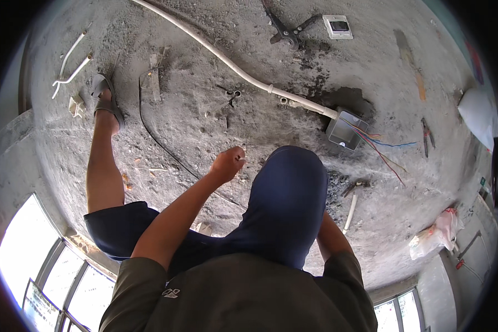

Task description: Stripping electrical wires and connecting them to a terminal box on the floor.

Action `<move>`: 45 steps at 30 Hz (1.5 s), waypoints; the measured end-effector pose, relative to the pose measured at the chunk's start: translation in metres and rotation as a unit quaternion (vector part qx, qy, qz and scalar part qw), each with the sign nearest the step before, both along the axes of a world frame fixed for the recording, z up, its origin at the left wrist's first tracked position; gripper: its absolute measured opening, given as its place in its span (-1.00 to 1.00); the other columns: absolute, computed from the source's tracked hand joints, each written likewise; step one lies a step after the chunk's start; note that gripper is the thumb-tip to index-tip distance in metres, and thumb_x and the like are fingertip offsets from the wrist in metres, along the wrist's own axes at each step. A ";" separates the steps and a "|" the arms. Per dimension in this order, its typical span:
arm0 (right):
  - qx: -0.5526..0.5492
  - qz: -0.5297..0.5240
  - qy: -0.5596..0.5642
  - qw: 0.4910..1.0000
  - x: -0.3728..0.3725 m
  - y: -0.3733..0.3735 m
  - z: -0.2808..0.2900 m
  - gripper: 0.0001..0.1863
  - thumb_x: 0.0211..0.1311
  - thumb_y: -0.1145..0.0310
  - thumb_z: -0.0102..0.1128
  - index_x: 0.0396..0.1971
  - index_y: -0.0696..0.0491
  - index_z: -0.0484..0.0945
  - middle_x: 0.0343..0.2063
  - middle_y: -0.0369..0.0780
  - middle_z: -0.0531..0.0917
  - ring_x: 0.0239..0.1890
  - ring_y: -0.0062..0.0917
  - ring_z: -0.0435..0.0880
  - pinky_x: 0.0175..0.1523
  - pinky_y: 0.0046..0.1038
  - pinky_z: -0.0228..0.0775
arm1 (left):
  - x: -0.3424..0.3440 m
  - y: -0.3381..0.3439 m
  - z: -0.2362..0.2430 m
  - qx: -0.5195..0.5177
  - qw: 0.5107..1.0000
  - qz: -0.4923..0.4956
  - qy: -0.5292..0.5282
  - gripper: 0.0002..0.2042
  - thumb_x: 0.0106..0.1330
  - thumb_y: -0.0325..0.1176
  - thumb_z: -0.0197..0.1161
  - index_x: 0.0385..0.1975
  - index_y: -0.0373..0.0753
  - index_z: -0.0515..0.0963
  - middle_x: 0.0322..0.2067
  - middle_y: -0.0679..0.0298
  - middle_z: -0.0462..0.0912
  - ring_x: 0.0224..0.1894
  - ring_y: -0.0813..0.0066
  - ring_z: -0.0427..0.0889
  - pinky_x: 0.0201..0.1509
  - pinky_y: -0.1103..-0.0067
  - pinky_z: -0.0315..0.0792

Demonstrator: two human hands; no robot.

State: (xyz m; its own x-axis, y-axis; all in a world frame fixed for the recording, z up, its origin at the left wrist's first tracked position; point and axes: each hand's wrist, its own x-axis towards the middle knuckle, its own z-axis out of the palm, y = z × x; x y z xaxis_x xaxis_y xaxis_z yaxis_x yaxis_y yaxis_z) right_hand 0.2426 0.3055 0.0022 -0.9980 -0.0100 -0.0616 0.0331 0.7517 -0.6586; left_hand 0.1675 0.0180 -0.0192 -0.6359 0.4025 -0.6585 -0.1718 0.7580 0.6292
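My left hand (228, 164) is curled round a small pale object, too small to name, above the concrete floor, left of my raised right knee (285, 182). My right forearm (331, 240) runs up behind that knee, which hides the hand. A grey junction box (343, 128) with red, blue and yellow wires (393, 144) lies beyond the knee, joined to a long white conduit (227, 60). A thin black cable (149, 133) crosses the floor left of my left hand. A short white pipe (349, 213) lies right of the knee.
A pry tool or cutter (288, 34), a white-framed switch plate (337, 26), pliers (426, 138), white pipe pieces (74, 72) and plastic bags (434, 235) lie around. My left foot (108, 102) rests on the floor. Windows (36, 243) stand along the lower edges.
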 end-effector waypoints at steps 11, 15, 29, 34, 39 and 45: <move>0.226 0.108 -0.046 0.967 -0.162 0.086 -0.003 -0.89 -0.02 0.39 0.28 -0.42 -0.01 0.65 -0.43 -0.26 0.57 -0.26 -0.34 0.52 -0.16 -0.27 0.41 | -0.049 0.042 0.016 0.173 0.938 0.219 -0.204 -0.79 0.22 -0.45 0.27 -0.18 -0.34 0.51 -0.35 0.27 0.63 -0.36 0.56 0.63 -0.33 0.63 0.48; 0.208 0.124 -0.142 0.960 -0.174 0.092 -0.004 -0.90 -0.06 0.34 0.31 -0.48 -0.03 0.67 -0.45 -0.23 0.59 -0.26 -0.31 0.56 -0.17 -0.26 0.42 | -0.071 0.065 0.035 0.205 0.919 0.252 -0.224 -0.82 0.26 -0.38 0.26 -0.22 -0.30 0.52 -0.34 0.30 0.63 -0.36 0.60 0.63 -0.39 0.69 0.39; 0.195 0.069 -0.208 0.956 -0.181 0.092 -0.012 -0.88 -0.07 0.26 0.33 -0.50 -0.05 0.65 -0.50 -0.20 0.65 -0.28 -0.31 0.64 -0.16 -0.26 0.36 | -0.137 0.133 0.022 0.283 0.920 0.234 -0.135 -0.82 0.19 -0.54 0.22 -0.20 -0.35 0.50 -0.39 0.29 0.56 -0.27 0.60 0.57 -0.18 0.64 0.50; 0.186 0.077 -0.255 0.946 -0.188 0.095 -0.012 -0.86 -0.08 0.23 0.35 -0.48 -0.09 0.66 -0.49 -0.23 0.66 -0.28 -0.33 0.65 -0.15 -0.27 0.35 | -0.143 0.153 0.014 0.279 0.915 0.266 -0.119 -0.73 0.17 -0.61 0.20 -0.11 -0.41 0.45 -0.34 0.23 0.53 -0.27 0.52 0.59 -0.21 0.59 0.60; 0.197 0.091 -0.254 0.942 -0.189 0.093 -0.010 -0.87 -0.09 0.25 0.35 -0.49 -0.08 0.66 -0.48 -0.23 0.67 -0.28 -0.34 0.65 -0.15 -0.26 0.35 | -0.138 0.163 0.004 0.294 0.889 0.288 -0.199 -0.61 0.18 -0.64 0.21 0.04 -0.48 0.39 -0.25 0.17 0.53 -0.21 0.38 0.62 -0.09 0.54 0.64; 0.199 0.096 -0.248 0.943 -0.189 0.094 -0.011 -0.87 -0.11 0.25 0.36 -0.51 -0.08 0.67 -0.48 -0.23 0.67 -0.29 -0.34 0.66 -0.17 -0.26 0.36 | -0.138 0.168 -0.005 0.271 0.894 0.255 -0.249 -0.67 0.15 -0.65 0.22 -0.05 -0.43 0.50 -0.27 0.17 0.58 -0.24 0.46 0.62 -0.23 0.58 0.59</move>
